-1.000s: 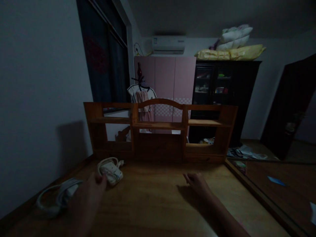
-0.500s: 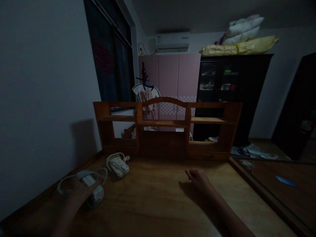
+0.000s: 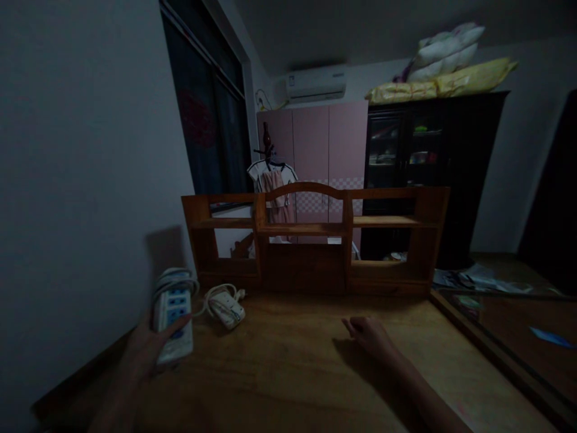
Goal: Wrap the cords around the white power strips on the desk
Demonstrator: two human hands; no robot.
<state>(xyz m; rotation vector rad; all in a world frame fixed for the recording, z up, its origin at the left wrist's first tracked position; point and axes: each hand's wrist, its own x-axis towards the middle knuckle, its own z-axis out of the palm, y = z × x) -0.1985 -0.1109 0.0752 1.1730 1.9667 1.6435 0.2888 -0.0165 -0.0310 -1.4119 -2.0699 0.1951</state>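
Observation:
At the left, my left hand (image 3: 151, 341) grips a white power strip (image 3: 177, 322) with blue sockets, thumb across its face. Its pale cord (image 3: 175, 278) is bundled around the upper end. The strip stands tilted up, its sockets towards me; whether its lower end touches the desk I cannot tell. A second white power strip (image 3: 228, 310) with a coiled cord lies on the desk just to the right. My right hand (image 3: 368, 334) rests on the right part of the desk, fingers curled in, apart from both strips; no object shows in it.
The wooden desk (image 3: 279, 373) ends at a low wooden shelf unit (image 3: 302, 264) at the back. A wall (image 3: 90, 180) borders the left side. Beyond the raised right edge lies a brown surface with a blue sheet (image 3: 552, 337). Pink and dark cabinets stand behind.
My left hand has lifted and turned the power strip, so its sockets now face me. The view has shifted slightly. My right hand keeps its place on the desk.

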